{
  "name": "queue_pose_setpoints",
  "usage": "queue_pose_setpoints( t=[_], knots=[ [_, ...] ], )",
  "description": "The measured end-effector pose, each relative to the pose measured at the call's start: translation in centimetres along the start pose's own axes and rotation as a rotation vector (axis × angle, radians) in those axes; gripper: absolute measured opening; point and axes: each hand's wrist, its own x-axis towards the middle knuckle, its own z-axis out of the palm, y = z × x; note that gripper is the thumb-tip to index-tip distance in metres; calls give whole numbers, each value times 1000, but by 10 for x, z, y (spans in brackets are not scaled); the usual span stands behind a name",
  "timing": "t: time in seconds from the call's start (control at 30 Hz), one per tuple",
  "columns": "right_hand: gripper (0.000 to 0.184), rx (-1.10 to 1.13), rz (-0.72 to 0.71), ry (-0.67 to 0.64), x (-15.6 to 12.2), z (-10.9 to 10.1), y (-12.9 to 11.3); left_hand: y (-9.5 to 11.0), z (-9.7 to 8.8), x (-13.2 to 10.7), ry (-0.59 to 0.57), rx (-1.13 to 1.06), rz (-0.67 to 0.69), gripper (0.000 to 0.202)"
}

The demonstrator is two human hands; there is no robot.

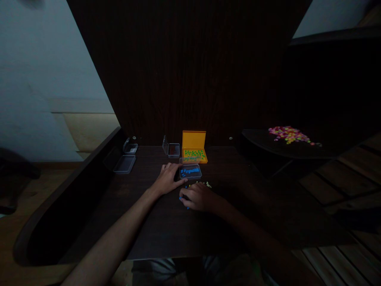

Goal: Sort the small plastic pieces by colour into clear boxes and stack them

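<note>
A small clear plastic box (190, 172) holding several little blue pieces (192, 171) sits on the dark wooden desk. My left hand (169, 178) lies at its left side, fingers apart, the fingertips against or very close to the box. Just in front of the box, my right hand (199, 197) is low over the desk with its fingers closed in a pinch. Blue shows at those fingertips, apparently a small blue piece (180, 198). Pale yellow pieces (207, 184) lie loose beyond the right hand, and its palm hides part of the desk.
Behind stands an open orange case (194, 155) with green pieces. To its left is a clear box (174, 150) with dark reddish contents. Further left are another clear case (131, 148) and a shallow clear tray (124, 164). Many pink and yellow pieces (290, 134) are heaped on the right shelf (258, 139).
</note>
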Motion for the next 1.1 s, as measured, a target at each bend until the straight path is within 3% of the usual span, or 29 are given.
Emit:
queue_pose_setpoints(
  t=[0.13,0.23,0.47,0.67,1.1],
  knots=[
    [21,9,5,16,0,-1,2,-1,0,1,-8,0,3,54],
    [18,83,24,57,0,-13,11,-1,0,1,-19,1,10,52],
    [13,232,138,155,2,-51,63,-1,1,0,-5,1,24,54],
    [14,199,180,25,14,-53,88,-1,1,1,0,-1,38,54],
    [15,54,149,-94,28,-49,92,2,-1,0,-2,-10,27,52]
  ],
)
